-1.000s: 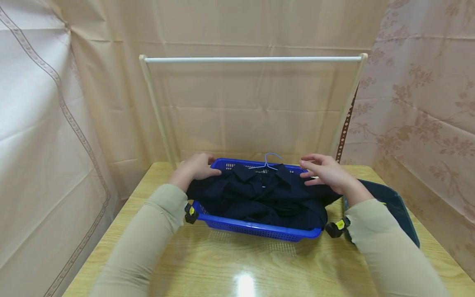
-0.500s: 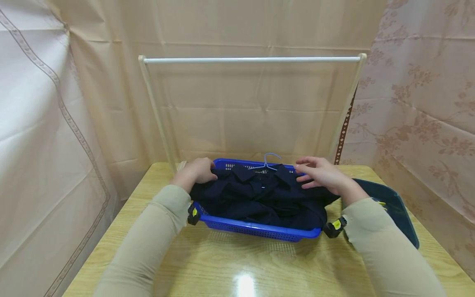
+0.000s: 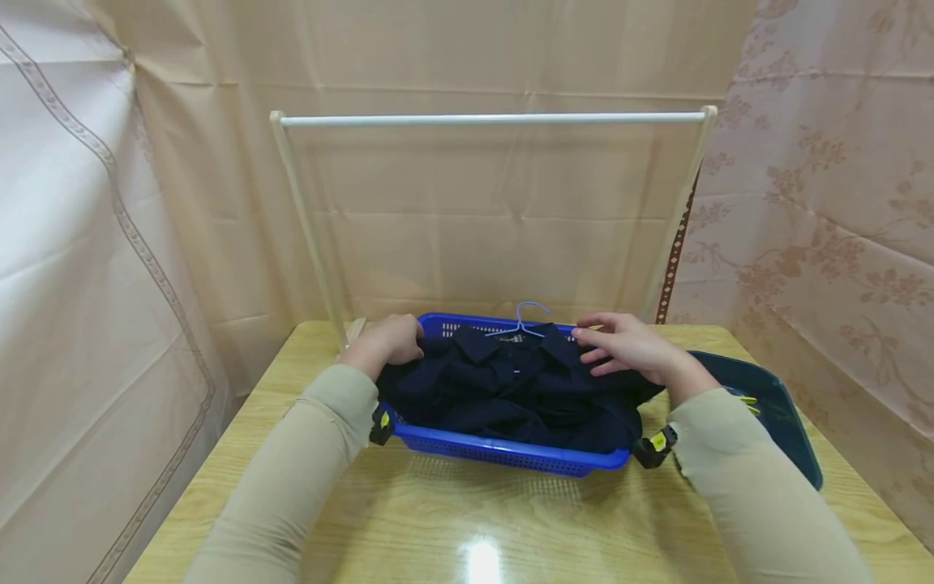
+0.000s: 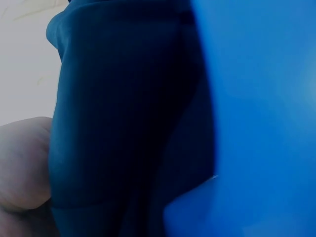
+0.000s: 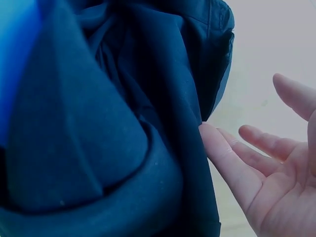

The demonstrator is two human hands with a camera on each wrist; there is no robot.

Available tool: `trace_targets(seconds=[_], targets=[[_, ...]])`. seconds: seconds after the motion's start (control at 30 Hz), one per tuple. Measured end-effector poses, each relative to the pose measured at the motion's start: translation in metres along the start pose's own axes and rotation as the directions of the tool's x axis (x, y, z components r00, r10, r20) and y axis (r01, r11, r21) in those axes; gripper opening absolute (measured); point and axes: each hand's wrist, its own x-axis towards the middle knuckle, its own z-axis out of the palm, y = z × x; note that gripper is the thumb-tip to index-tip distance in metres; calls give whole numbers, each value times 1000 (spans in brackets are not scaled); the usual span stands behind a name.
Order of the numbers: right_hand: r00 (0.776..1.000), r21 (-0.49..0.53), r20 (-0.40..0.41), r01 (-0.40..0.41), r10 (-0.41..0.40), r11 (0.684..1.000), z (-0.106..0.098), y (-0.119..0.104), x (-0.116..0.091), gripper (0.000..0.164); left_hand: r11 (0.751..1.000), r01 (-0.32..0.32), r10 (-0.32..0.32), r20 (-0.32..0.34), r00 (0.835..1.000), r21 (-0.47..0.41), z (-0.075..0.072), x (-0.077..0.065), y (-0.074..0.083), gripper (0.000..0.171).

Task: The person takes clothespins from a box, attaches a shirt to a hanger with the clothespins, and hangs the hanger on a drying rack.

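Observation:
A dark navy collared shirt [image 3: 511, 410] lies bunched in a blue plastic basket [image 3: 503, 452]. From its collar rises the hook of a light blue hanger [image 3: 520, 323]. At the shirt's left shoulder area my left hand [image 3: 392, 339] grips the cloth, fingers and thumb curled in. The left wrist view shows part of that hand [image 4: 23, 165] against the dark fabric, its fingertips hidden. My right hand [image 3: 629, 349] is over the shirt's right side with fingers spread. In the right wrist view a fingertip of this hand [image 5: 276, 185] meets the cloth's edge.
A rack with a white crossbar [image 3: 496, 119] stands behind the basket at the table's back. To the right, partly behind the right forearm, sits a dark green tray [image 3: 784, 422] with something yellow [image 3: 748, 401] in it. Beige curtains surround the wooden table [image 3: 409, 527].
My left thumb and fingers have curled in on the shirt's shoulder. My right hand has drifted slightly left over the cloth, still spread. Basket and hanger have hardly moved.

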Motion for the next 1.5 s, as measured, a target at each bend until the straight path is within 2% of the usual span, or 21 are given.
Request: trace_targets(seconds=[0.17,0.43,0.67,1.17,1.33,1.5], targets=[[1000,-13,9,-1,1,1000,1,-1,0,68,1000,-16,16,20,1000,-1,0,0,2,9],[1000,-25,7,-7,7,1000,1,-1,2,68,1000,-7,7,6,1000,-1,1,1,1,8],[1000,-36,10,-11,11,999,2,-2,1,68,999,-37,37,6,999,19,-1,-1,1,8],[1000,-45,9,-4,4,999,-1,-6,0,68,984,-133,136,-19,991,116,-6,-2,-1,14],[1000,-45,9,-1,2,999,-2,-5,0,69,984,-142,144,-7,990,110,-8,-3,-1,15],[1000,-51,14,0,1,999,-3,-7,-1,69,990,-132,132,-6,991,55,-6,-4,-2,23]])
